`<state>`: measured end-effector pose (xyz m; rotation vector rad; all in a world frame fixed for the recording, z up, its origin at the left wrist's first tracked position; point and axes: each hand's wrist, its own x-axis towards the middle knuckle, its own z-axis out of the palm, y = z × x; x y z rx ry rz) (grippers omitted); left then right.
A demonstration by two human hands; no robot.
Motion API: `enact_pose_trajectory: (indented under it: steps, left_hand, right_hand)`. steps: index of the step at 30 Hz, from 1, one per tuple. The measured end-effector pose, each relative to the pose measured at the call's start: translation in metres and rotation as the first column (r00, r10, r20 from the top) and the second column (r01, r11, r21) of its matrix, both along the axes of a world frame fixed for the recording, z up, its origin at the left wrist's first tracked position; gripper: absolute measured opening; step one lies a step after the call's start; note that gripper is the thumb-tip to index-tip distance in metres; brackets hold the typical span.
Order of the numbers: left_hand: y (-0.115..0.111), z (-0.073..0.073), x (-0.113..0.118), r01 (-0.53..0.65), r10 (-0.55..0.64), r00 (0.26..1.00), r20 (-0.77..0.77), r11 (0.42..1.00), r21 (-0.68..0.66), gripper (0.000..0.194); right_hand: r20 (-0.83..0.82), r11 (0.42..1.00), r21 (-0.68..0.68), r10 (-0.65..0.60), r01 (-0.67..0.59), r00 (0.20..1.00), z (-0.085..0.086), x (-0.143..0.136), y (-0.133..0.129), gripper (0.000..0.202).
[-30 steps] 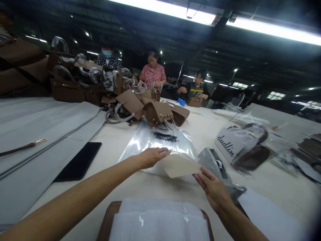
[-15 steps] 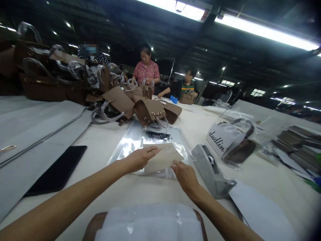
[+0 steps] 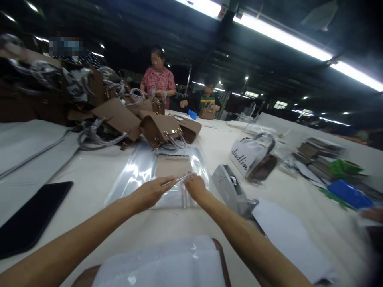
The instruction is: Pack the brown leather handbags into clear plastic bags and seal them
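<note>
My left hand (image 3: 154, 192) and my right hand (image 3: 195, 187) meet above a stack of clear plastic bags (image 3: 131, 172). Thumb and fingers of each hand are closed on a raised edge of clear plastic, at the near end of a beige sheet (image 3: 173, 165). The sheet lies flat over the bags, with faint lines across its far end; whether it is inside or on top of one I cannot tell. Closest to me is a brown handbag (image 3: 221, 259) covered with white wrapping (image 3: 158, 265).
Brown handbags (image 3: 161, 129) with wrapped handles are heaped beyond the bags. Right of my hands stand a grey tape dispenser (image 3: 231, 191) and a wrapped "dudlin" bag (image 3: 242, 157). A black panel (image 3: 36, 215) lies left. Co-workers (image 3: 158, 79) stand across the table (image 3: 89, 171).
The beige sheet, held up between both hands before, now lies flat farther away. My hands have come together on the plastic. The view has turned right.
</note>
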<state>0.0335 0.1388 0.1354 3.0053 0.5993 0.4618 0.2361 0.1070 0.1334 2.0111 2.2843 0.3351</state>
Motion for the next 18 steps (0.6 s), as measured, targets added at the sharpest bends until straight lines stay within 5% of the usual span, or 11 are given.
enact_pose_trajectory:
  steps: [6, 9, 11, 14, 18]
  left_hand:
    - [0.001, -0.006, -0.001, -0.001, -0.001, 0.997, -0.073, 1.000, -0.025, 0.069]
    - [-0.007, -0.003, -0.008, 0.032, -0.036, 0.996, -0.078, 0.998, -0.055, 0.055]
    - [-0.015, 0.000, -0.015, 0.020, -0.024, 0.998, -0.052, 0.997, -0.075, 0.047]
    - [-0.024, 0.006, -0.029, -0.038, 0.040, 0.999, 0.012, 0.993, -0.116, 0.042]
    - [-0.038, 0.020, -0.048, -0.090, 0.111, 0.987, 0.121, 0.983, -0.162, 0.037]
  right_hand:
    - [-0.167, 0.996, 0.092, 0.019, -0.003, 0.986, 0.005, 0.037, -0.134, 0.031]
    - [-0.240, 0.950, 0.233, -0.150, 0.207, 0.959, 0.006, 0.086, -0.206, 0.036]
    - [-0.273, 0.861, 0.268, -0.362, 0.432, 0.891, 0.000, 0.126, -0.237, 0.045]
    - [-0.231, 0.709, 0.119, -0.661, 0.695, 0.714, -0.018, 0.170, -0.251, 0.075]
    - [-0.247, 0.627, 0.084, -0.740, 0.774, 0.626, -0.033, 0.181, -0.227, 0.073]
